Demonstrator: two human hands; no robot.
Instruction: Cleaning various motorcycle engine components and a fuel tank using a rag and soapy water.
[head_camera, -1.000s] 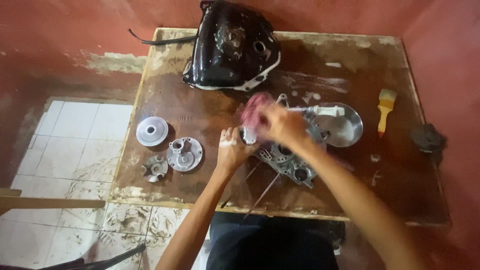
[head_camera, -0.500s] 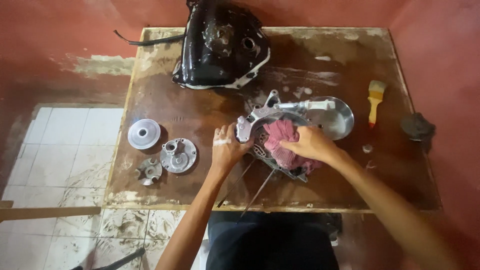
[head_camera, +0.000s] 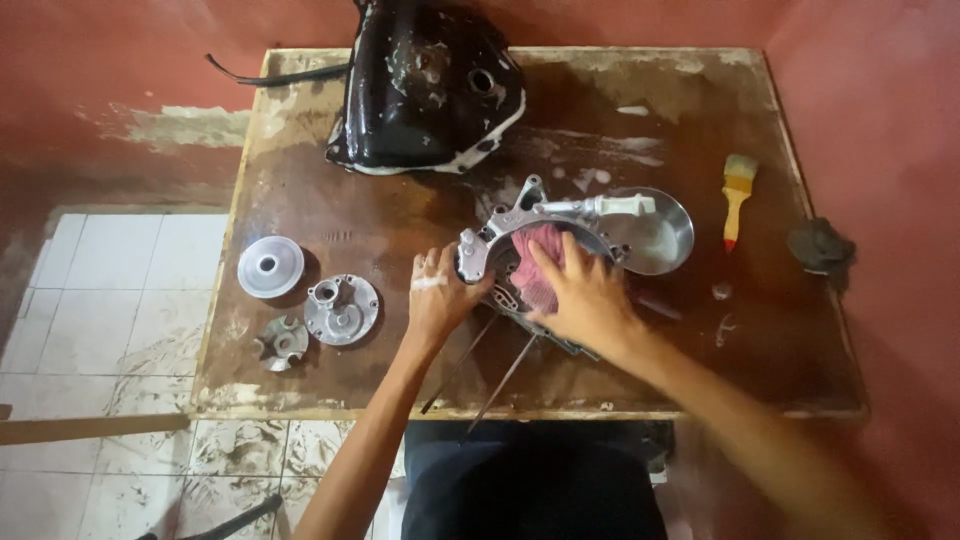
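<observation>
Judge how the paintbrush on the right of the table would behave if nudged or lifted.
The paintbrush looks small and slim, so probably light. Its flat handle lies flush on the wooden table, so it would likely slide, not roll. The pale bristles would probably bend.
</observation>
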